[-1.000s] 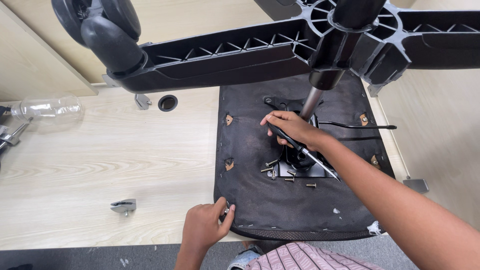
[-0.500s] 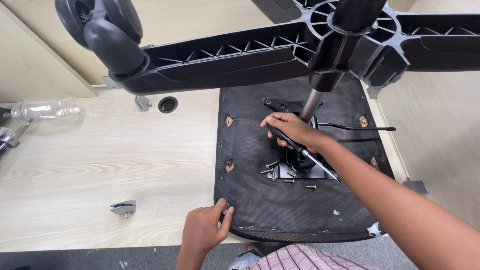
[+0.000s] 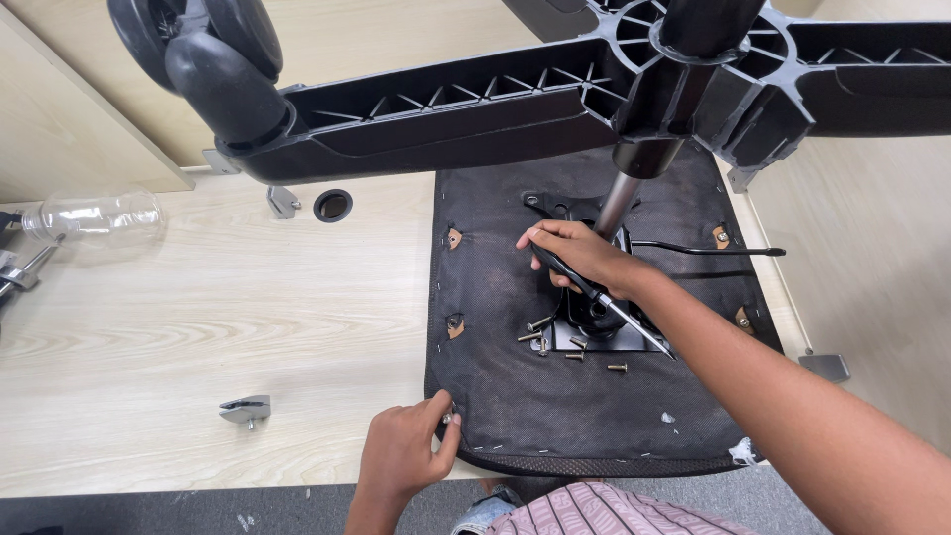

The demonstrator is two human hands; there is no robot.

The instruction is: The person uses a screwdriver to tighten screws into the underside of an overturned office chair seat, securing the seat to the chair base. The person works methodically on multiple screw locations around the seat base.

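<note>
Upturned black fabric-covered chair seat (image 3: 515, 396) lies at front right of pale wooden desk (image 3: 149, 337). Left hand (image 3: 401, 456) pinches seat's front left edge, fingers curled. Loose silver screws (image 3: 555, 342) beside black metal mounting plate (image 3: 594, 332) at seat centre. Right hand (image 3: 584, 256) grips slim black-handled tool (image 3: 594, 297), fingers closed.

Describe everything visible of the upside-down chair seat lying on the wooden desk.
The chair seat lies bottom-up, covered in black fabric stapled along its edges, with small brown cut-outs at the bolt holes. A black metal mounting plate sits at its centre, carrying the gas column and star base above. Loose screws lie on the fabric. The left hand grips its near edge; the right hand rests by the column holding a slim tool.
</note>
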